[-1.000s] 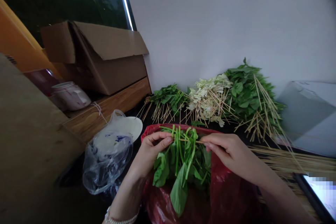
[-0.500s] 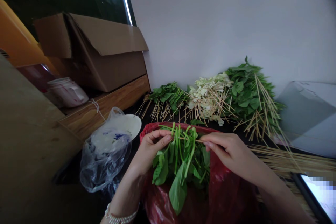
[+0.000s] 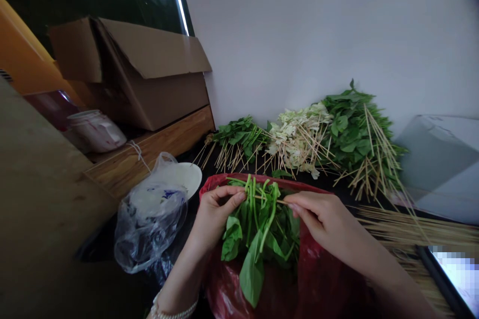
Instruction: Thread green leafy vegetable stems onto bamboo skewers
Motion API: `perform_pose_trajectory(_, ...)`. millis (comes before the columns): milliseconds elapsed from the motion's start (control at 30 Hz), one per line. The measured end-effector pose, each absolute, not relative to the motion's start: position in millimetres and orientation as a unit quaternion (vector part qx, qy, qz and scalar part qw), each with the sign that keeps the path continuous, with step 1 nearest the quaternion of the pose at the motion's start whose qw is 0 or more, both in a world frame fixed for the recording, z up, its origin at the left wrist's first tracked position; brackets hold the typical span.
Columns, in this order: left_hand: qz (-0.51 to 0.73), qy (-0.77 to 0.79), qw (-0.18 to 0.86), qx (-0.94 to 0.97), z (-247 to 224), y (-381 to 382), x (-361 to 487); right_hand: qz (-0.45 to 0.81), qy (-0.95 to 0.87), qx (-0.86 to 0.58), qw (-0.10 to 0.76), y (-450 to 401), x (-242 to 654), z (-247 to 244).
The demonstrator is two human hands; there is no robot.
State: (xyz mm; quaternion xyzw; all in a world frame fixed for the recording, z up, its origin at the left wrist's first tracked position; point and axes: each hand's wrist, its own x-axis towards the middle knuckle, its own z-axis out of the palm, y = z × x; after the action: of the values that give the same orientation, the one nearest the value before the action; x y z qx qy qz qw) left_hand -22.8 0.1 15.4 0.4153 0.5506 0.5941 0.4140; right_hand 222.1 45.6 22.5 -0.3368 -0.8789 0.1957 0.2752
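Note:
Green leafy stems (image 3: 252, 271) hang side by side from a thin wooden skewer (image 3: 268, 199) above an open red plastic bag (image 3: 322, 259). My left hand (image 3: 220, 214) pinches the left end of the row, at a stem, with thumb and index finger. At the other side, my right hand (image 3: 322, 217) grips the skewer between thumb and fingers. More greens lie in the bag behind and under the hanging leaves. The skewer's left tip is hidden at my left fingertips.
Skewered greens (image 3: 239, 134), pale leaves (image 3: 295, 134) and a taller green pile (image 3: 348, 124) line the wall. Loose skewers (image 3: 419, 224) and a lit screen (image 3: 454, 274) are right. Left are a bagged bowl (image 3: 153, 204), a jar (image 3: 97, 131) and a cardboard box (image 3: 168, 99).
My right hand has shifted slightly left with the skewer. The hanging stems and leaves have swayed a little; my left hand keeps its pinch.

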Motion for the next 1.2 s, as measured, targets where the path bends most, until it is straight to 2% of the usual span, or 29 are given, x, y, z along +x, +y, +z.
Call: perform_pose_trajectory(1200, 0.578, 0.516, 0.498, 0.39, -5, 17, -32, 0.241, -0.878, -0.334, 0.244, 57, 209, 16)
